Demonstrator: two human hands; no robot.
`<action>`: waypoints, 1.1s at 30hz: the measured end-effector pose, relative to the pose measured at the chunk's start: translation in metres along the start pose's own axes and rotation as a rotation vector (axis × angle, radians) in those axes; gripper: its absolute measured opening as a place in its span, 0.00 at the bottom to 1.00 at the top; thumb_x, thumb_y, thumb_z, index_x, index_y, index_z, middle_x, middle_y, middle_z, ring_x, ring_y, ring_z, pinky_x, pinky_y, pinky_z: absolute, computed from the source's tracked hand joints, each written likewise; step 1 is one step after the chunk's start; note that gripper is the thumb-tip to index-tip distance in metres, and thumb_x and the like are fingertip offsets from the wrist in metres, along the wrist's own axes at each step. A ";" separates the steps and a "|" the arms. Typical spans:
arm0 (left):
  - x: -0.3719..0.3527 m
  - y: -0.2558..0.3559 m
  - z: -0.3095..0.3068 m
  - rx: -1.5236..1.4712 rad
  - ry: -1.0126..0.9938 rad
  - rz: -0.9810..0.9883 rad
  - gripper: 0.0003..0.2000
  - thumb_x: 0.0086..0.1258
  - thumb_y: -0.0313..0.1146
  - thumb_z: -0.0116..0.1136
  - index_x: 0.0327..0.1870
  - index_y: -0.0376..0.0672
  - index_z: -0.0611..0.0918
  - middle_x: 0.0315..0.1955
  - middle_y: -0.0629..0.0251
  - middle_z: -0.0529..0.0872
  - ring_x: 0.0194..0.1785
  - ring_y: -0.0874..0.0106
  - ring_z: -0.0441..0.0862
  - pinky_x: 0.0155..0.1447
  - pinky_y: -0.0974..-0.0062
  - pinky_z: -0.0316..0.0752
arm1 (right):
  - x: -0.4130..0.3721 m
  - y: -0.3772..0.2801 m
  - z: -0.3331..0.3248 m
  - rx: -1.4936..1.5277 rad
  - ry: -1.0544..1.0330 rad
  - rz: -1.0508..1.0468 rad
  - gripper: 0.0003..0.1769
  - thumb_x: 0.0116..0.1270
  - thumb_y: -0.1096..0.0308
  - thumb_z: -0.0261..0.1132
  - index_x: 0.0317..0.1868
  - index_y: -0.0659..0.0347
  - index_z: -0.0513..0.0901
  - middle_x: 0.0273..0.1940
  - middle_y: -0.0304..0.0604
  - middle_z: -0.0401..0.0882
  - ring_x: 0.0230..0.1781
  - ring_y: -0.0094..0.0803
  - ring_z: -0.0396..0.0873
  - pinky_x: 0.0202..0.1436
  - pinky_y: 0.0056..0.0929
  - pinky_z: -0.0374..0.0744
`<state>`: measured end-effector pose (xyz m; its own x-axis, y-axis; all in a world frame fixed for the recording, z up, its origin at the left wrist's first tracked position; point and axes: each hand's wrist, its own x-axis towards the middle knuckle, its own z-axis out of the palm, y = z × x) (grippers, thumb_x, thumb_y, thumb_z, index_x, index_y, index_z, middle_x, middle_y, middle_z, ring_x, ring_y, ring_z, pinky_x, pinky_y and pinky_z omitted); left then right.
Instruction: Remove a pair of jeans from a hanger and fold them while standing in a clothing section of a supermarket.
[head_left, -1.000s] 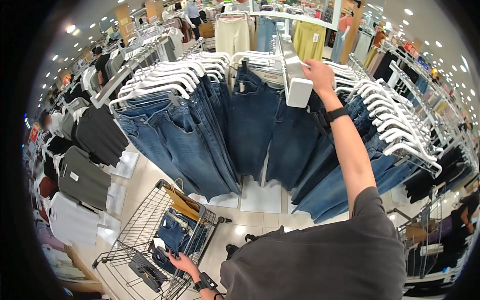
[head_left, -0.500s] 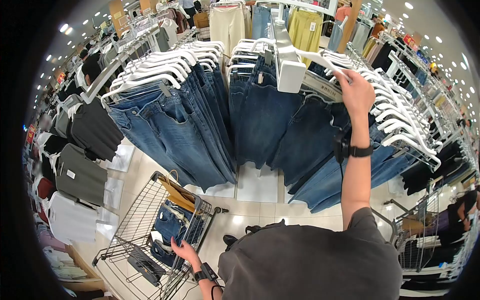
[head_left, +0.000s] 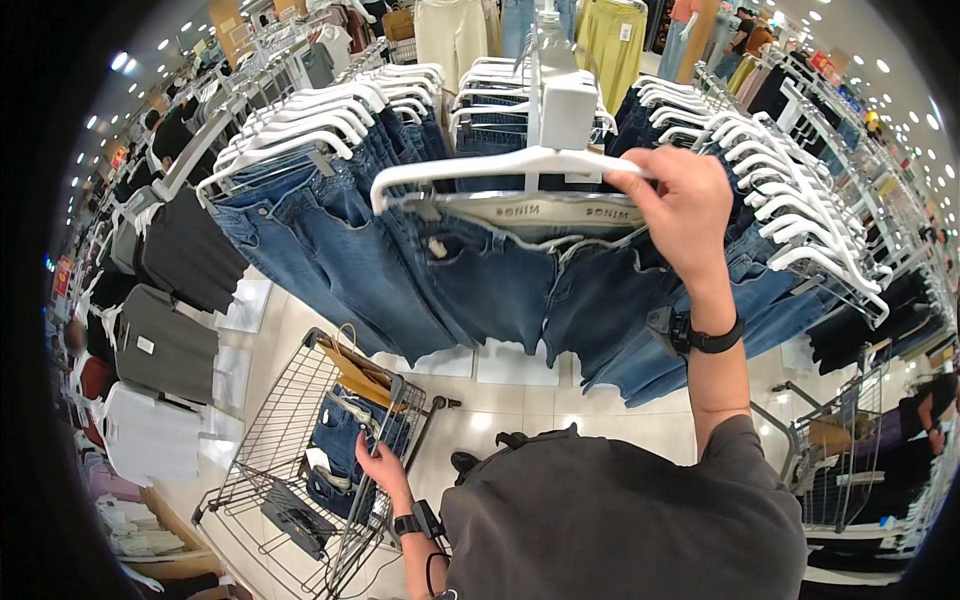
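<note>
- Right hand (head_left: 680,205): fingers clenched around one end of a white hanger (head_left: 480,165). It carries blue jeans (head_left: 500,285), hanging clear in front of the rack.
- Left hand (head_left: 380,465): fingers lie at the rim of the wire cart (head_left: 270,440), above folded denim (head_left: 345,440). Whether they clasp it cannot be told.
- Behind the hanger: the rail's end block (head_left: 567,100), flanked by rows of hung jeans (head_left: 330,230).
- Right arm raised forward; left arm lowered.
- Glossy floor tiles (head_left: 510,420); ceiling spotlights (head_left: 885,65).

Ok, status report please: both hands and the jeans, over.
Right hand shut on white hanger, jeans hanging from it, in front of rack. Left hand at cart rim, grip unclear. Full hanger rows close on both sides.
</note>
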<state>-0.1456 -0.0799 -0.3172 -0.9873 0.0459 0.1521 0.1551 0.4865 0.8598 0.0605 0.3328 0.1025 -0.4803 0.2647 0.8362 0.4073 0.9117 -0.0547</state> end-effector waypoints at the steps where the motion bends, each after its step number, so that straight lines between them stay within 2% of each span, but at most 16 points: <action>1: -0.004 0.002 0.001 -0.022 -0.002 0.017 0.22 0.63 0.21 0.53 0.61 0.35 0.73 0.57 0.55 0.77 0.56 0.65 0.75 0.51 0.74 0.72 | -0.005 -0.002 0.005 0.016 -0.021 -0.028 0.10 0.55 0.59 0.71 0.29 0.56 0.85 0.21 0.34 0.77 0.23 0.32 0.74 0.32 0.31 0.66; 4: -0.012 0.019 0.000 -0.050 -0.119 -0.036 0.23 0.64 0.23 0.56 0.63 0.38 0.72 0.57 0.55 0.76 0.57 0.65 0.76 0.51 0.73 0.73 | -0.016 -0.003 0.005 0.063 -0.037 -0.012 0.10 0.54 0.60 0.72 0.29 0.57 0.85 0.22 0.35 0.77 0.23 0.32 0.74 0.34 0.30 0.67; 7: -0.007 0.053 0.006 -0.246 -0.323 -0.032 0.28 0.65 0.26 0.58 0.67 0.40 0.67 0.63 0.54 0.72 0.61 0.64 0.74 0.55 0.69 0.73 | -0.020 -0.004 0.000 0.125 -0.069 -0.013 0.10 0.53 0.61 0.73 0.29 0.57 0.85 0.21 0.35 0.76 0.23 0.31 0.73 0.34 0.30 0.66; 9: -0.001 0.099 0.008 -0.281 -0.469 0.034 0.31 0.66 0.28 0.59 0.71 0.40 0.62 0.66 0.53 0.68 0.65 0.63 0.70 0.62 0.68 0.69 | -0.023 -0.004 -0.002 0.161 -0.098 -0.013 0.10 0.52 0.61 0.73 0.28 0.57 0.85 0.21 0.34 0.76 0.22 0.31 0.73 0.33 0.29 0.66; 10: 0.002 0.122 0.009 -0.262 -0.475 0.116 0.33 0.65 0.30 0.61 0.71 0.41 0.62 0.66 0.53 0.69 0.65 0.61 0.70 0.62 0.66 0.69 | -0.024 -0.004 -0.004 0.196 -0.124 -0.018 0.07 0.54 0.65 0.71 0.30 0.58 0.85 0.22 0.34 0.76 0.22 0.28 0.69 0.35 0.27 0.65; 12: 0.007 0.168 0.013 -0.280 -0.475 0.271 0.37 0.62 0.33 0.66 0.71 0.39 0.61 0.64 0.54 0.71 0.65 0.62 0.70 0.64 0.65 0.68 | -0.028 -0.009 -0.007 0.218 -0.137 -0.002 0.07 0.54 0.65 0.71 0.30 0.58 0.84 0.22 0.34 0.76 0.22 0.29 0.70 0.35 0.27 0.65; 15: 0.011 0.184 0.024 -0.418 -0.591 0.243 0.38 0.60 0.34 0.69 0.69 0.36 0.62 0.61 0.54 0.73 0.62 0.66 0.71 0.64 0.68 0.67 | -0.031 -0.012 -0.011 0.254 -0.122 -0.012 0.08 0.53 0.61 0.72 0.28 0.56 0.85 0.21 0.34 0.77 0.22 0.30 0.74 0.32 0.30 0.66; 16: 0.009 0.198 0.024 -0.446 -0.592 0.227 0.34 0.59 0.34 0.70 0.65 0.34 0.67 0.55 0.56 0.77 0.56 0.69 0.74 0.61 0.71 0.69 | -0.031 -0.014 -0.011 0.258 -0.082 -0.021 0.08 0.53 0.62 0.72 0.28 0.55 0.85 0.21 0.34 0.78 0.23 0.30 0.75 0.32 0.30 0.66; 17: 0.004 0.214 0.024 -0.522 -0.573 0.173 0.24 0.61 0.31 0.69 0.56 0.34 0.74 0.47 0.61 0.82 0.48 0.74 0.77 0.56 0.74 0.72 | -0.032 -0.012 -0.012 0.267 -0.101 -0.020 0.08 0.53 0.61 0.72 0.29 0.55 0.85 0.22 0.34 0.79 0.25 0.31 0.77 0.33 0.30 0.67; 19: 0.004 0.218 0.025 -0.471 -0.625 0.079 0.15 0.64 0.30 0.67 0.47 0.35 0.78 0.41 0.67 0.83 0.43 0.79 0.77 0.50 0.78 0.73 | -0.034 -0.007 -0.011 0.232 -0.130 -0.039 0.09 0.53 0.61 0.72 0.31 0.55 0.85 0.26 0.35 0.81 0.28 0.31 0.78 0.36 0.31 0.68; 21: 0.004 0.217 0.021 -0.521 -0.667 0.077 0.11 0.65 0.29 0.65 0.44 0.34 0.80 0.39 0.70 0.83 0.41 0.81 0.77 0.48 0.80 0.72 | -0.037 -0.005 -0.006 0.263 -0.010 -0.068 0.12 0.53 0.60 0.72 0.35 0.55 0.85 0.29 0.36 0.83 0.33 0.32 0.80 0.41 0.32 0.69; 23: 0.004 0.231 0.013 -0.640 -0.681 0.121 0.15 0.67 0.29 0.64 0.51 0.33 0.77 0.44 0.68 0.82 0.46 0.79 0.77 0.53 0.78 0.71 | -0.038 -0.007 -0.012 0.249 -0.072 -0.081 0.18 0.52 0.57 0.73 0.42 0.57 0.85 0.41 0.38 0.84 0.43 0.35 0.80 0.49 0.35 0.69; 25: 0.013 0.240 0.004 -0.692 -0.746 0.145 0.17 0.67 0.28 0.62 0.55 0.33 0.75 0.47 0.66 0.81 0.49 0.77 0.76 0.57 0.78 0.69 | -0.039 -0.012 -0.012 0.259 -0.027 -0.075 0.20 0.52 0.63 0.74 0.46 0.59 0.84 0.47 0.41 0.84 0.49 0.38 0.80 0.56 0.34 0.68; 27: 0.024 0.252 0.002 -0.766 -0.767 0.189 0.20 0.67 0.26 0.60 0.59 0.32 0.72 0.51 0.65 0.79 0.54 0.75 0.75 0.60 0.78 0.67 | -0.039 -0.019 -0.014 0.272 -0.009 -0.059 0.19 0.52 0.65 0.73 0.45 0.60 0.84 0.48 0.43 0.84 0.51 0.39 0.79 0.57 0.35 0.68; 31: 0.043 0.277 0.004 -0.852 -0.826 0.192 0.22 0.66 0.24 0.60 0.60 0.31 0.71 0.51 0.63 0.78 0.54 0.75 0.74 0.60 0.78 0.66 | -0.047 -0.036 -0.021 0.257 0.142 -0.095 0.16 0.52 0.66 0.72 0.43 0.58 0.85 0.47 0.42 0.83 0.52 0.39 0.79 0.55 0.36 0.69; 33: 0.049 0.293 0.008 -0.800 -0.886 0.282 0.22 0.66 0.24 0.61 0.60 0.31 0.71 0.49 0.64 0.79 0.53 0.75 0.74 0.60 0.78 0.67 | -0.049 -0.057 -0.028 0.273 0.180 -0.134 0.15 0.50 0.70 0.71 0.41 0.57 0.85 0.41 0.40 0.83 0.44 0.36 0.81 0.49 0.34 0.71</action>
<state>-0.1492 0.0718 -0.0620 -0.5498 0.7918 0.2659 0.0366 -0.2952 0.9547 0.0827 0.2595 0.0801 -0.3612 0.0993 0.9272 0.1152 0.9914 -0.0613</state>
